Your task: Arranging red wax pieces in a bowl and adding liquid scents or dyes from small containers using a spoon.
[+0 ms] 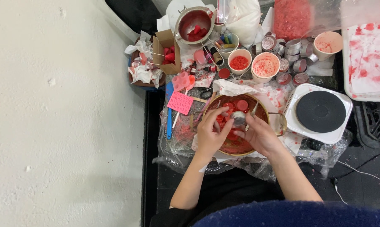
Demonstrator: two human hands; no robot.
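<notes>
Red wax stained nearly everything on this cluttered worktop, which sat on crinkled clear plastic sheeting [173,147], presumably laid down to catch the spills. Nearest the person, the left hand [209,135] and the right hand [259,135] met over a round brass-rimmed pan of red wax pieces [236,145]. Between them they gripped a small round silver metal tin [239,118]: the left fingers curled around its near side and the right fingertips pinched its far edge, holding it directly above the pan so that anything falling would likely land back inside. Whether the tin was full could not be told.

Just to the right stood a white single-burner hotplate with a black round top [320,112], close enough for the pan to be moved onto it easily. To the left lay a blue-handled tool [169,113] and a pink paper note [180,102].

Farther back, a white cup of red granules [239,62] and a wax-smeared paper cup [265,66] stood beside a cluster of empty silver tins [293,54], within reach. Beyond them sat a steel pot holding red chunks [194,24] and an open brown cardboard box [168,50].
</notes>
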